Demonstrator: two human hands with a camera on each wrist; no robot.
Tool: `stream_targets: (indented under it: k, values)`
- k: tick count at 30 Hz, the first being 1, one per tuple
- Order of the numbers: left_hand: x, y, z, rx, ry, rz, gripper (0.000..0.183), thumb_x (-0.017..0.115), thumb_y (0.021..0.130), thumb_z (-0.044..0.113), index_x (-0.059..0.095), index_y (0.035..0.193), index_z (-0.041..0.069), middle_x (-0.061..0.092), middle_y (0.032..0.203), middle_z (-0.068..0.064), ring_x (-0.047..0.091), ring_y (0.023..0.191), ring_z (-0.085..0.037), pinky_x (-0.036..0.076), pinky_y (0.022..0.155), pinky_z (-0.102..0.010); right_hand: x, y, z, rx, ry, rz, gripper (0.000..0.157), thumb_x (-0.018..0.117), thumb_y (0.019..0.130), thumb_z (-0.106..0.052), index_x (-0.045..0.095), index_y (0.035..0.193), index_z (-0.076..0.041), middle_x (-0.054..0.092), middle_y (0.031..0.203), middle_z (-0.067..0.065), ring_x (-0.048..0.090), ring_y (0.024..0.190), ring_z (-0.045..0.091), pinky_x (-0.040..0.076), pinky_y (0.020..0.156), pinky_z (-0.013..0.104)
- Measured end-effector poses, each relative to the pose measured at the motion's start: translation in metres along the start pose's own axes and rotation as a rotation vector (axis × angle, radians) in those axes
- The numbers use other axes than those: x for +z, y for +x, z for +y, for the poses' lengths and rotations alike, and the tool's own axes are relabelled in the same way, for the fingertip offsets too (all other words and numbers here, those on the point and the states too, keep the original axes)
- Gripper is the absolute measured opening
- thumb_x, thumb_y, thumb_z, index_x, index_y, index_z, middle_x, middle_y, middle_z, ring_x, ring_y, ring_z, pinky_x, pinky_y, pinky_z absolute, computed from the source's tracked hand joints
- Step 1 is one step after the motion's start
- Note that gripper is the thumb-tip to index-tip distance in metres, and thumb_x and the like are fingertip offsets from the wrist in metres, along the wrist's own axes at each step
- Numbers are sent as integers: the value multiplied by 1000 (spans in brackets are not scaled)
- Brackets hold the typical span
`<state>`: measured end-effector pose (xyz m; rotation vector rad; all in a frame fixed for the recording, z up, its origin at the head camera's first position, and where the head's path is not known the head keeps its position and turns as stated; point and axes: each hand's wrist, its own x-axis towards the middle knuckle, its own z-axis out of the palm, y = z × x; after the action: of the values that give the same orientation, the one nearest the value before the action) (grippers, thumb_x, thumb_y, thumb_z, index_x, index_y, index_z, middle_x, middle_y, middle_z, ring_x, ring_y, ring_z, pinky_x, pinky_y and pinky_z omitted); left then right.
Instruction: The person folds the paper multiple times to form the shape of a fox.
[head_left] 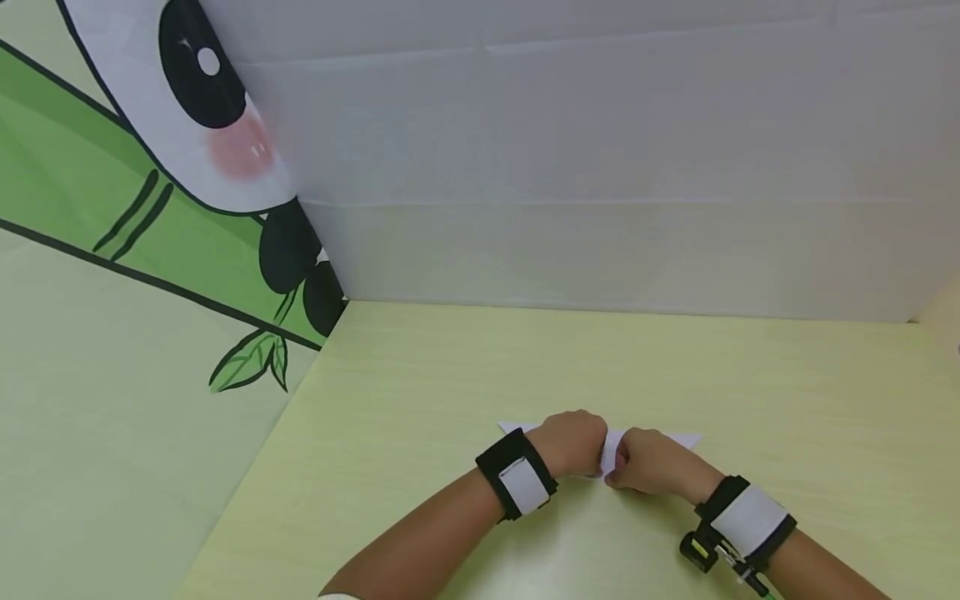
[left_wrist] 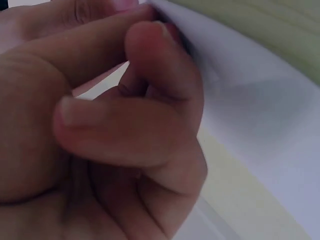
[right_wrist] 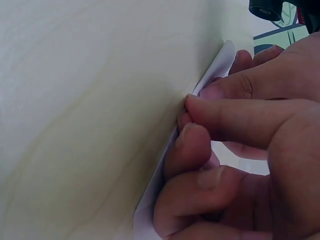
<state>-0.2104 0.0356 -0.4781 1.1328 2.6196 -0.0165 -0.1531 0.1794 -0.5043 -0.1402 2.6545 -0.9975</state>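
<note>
A white sheet of paper (head_left: 612, 443) lies low over the table between both hands, and pointed corners stick out to the left and right of them. My left hand (head_left: 573, 443) pinches its near edge, fingers curled. Close beside it, my right hand (head_left: 654, 462) pinches the same edge with thumb and forefinger. In the right wrist view the thumb tips of both hands nearly meet on the paper (right_wrist: 220, 62). The left wrist view shows the paper (left_wrist: 265, 115) sloping away behind the curled fingers. Much of its middle is hidden by the hands.
The pale wood-look table (head_left: 420, 375) ends at a white sheet-covered wall (head_left: 600, 167) at the back. A panda and bamboo print (head_left: 150, 167) covers the left side. Each wrist wears a black strap; a small camera (head_left: 699, 546) hangs from the right one.
</note>
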Motion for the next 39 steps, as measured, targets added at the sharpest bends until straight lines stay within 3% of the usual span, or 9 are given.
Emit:
stream_targets:
  k: [14,26,39]
  values:
    - [-2,2,1,-37,-62,-56,28,89,79,20,63,74,12,48,62,6,43,57,-9,37,49,-24,0,0,-1,3,-4,-7,28,79,81,-11,56,66,-9,47,58,-3,44,53,12,34,53,26]
    - [4,3,3,-60,4,-42,24,92,77,23,70,77,13,54,63,7,45,57,-9,42,51,-25,1,-1,-4,8,4,-9,35,78,81,-9,51,61,-12,43,55,-5,41,52,10,31,53,25]
    - [-3,-13,-9,-84,36,-58,23,90,78,27,72,71,16,59,64,8,46,57,-7,43,51,-28,-1,-2,-6,26,-28,-2,28,80,82,-12,58,65,-9,50,59,-2,45,54,12,34,52,26]
